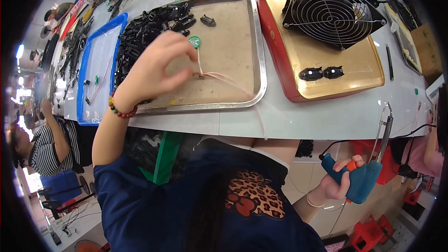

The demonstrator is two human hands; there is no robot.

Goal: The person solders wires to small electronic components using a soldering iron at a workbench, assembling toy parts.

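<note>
My left hand (pixel 161 67), a little blurred, is over the metal tray (pixel 259 51), its thumb and fingers curled but apart with nothing seen between them. Beside its fingertips lies a small round green circuit board (pixel 194 42). Thin pale and reddish wires (pixel 224 78) run across the tray and over its front edge. Low at the right, off the table's front edge, my right hand (pixel 338 182) is closed round a teal soldering gun (pixel 363 182) with an orange trigger. Its metal tip points up. A heap of black plastic parts (pixel 149 28) fills the tray's left side.
Right of the tray is a red and gold tin lid (pixel 280 63), bearing a black fan (pixel 333 14) and two black plastic housings (pixel 311 73). A blue tray (pixel 84 93) stands at the left. Other people sit at both sides; a black cable trails from the soldering gun.
</note>
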